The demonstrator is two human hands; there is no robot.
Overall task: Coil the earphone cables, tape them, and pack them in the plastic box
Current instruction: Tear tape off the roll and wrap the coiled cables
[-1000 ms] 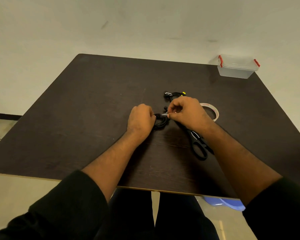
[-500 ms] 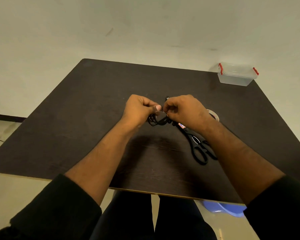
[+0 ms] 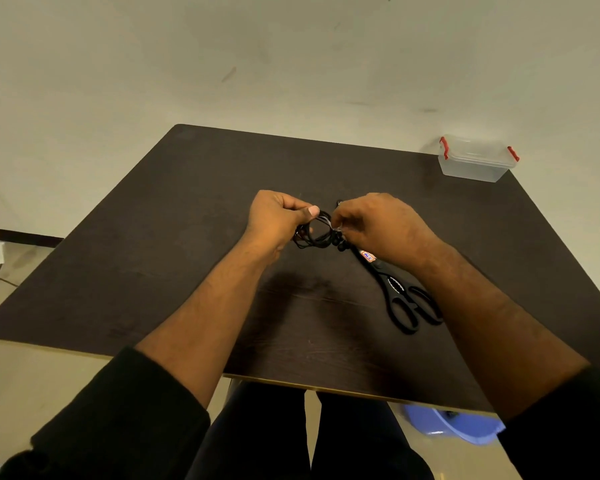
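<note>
Coil (image 3: 314, 233) of black earphone cable is held just above the table (image 3: 153, 237), mid-way between the hands: left hand (image 3: 278, 216) grips its left side, thumb pressed on top; right hand (image 3: 378, 226) pinches what looks like a strip of clear tape at its right edge. Risk: the loops may spring loose if the left grip slackens before the tape closes, or the tape may stick to itself. Box (image 3: 475, 161) sits lidded at the far right corner, well apart; scissors (image 3: 399, 296) lie under the right wrist.

left grip (image 3: 278, 216) curled, pinching | right grip (image 3: 378, 226) curled, pinching
</note>
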